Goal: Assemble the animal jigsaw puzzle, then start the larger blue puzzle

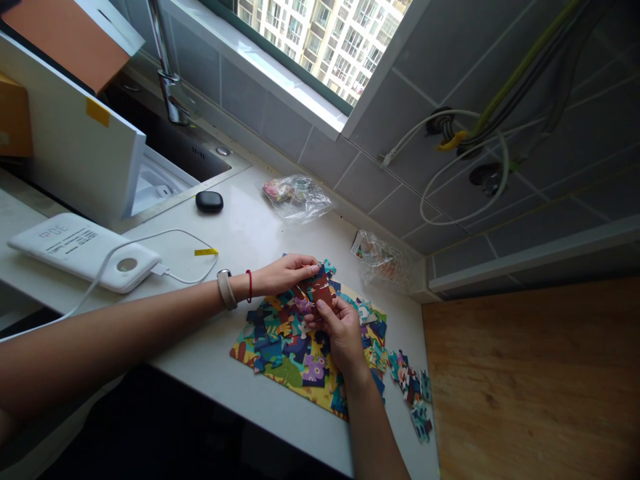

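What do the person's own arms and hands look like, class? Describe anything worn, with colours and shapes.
Both hands are ungloved, and no sleeves show on the forearms. Above the left hand, the wrist bears a thin red bracelet and, further up, a wider beige band with a silvery edge. Nothing worn shows on the right hand or its wrist.

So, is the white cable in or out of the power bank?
Plugged in: the white cable ends in a plug seated in the power bank, no gap visible.

pass: counter [245,233] between black case [209,201] and puzzle [315,370] | block near: left forearm [165,317] | block far: plastic bag [300,200]
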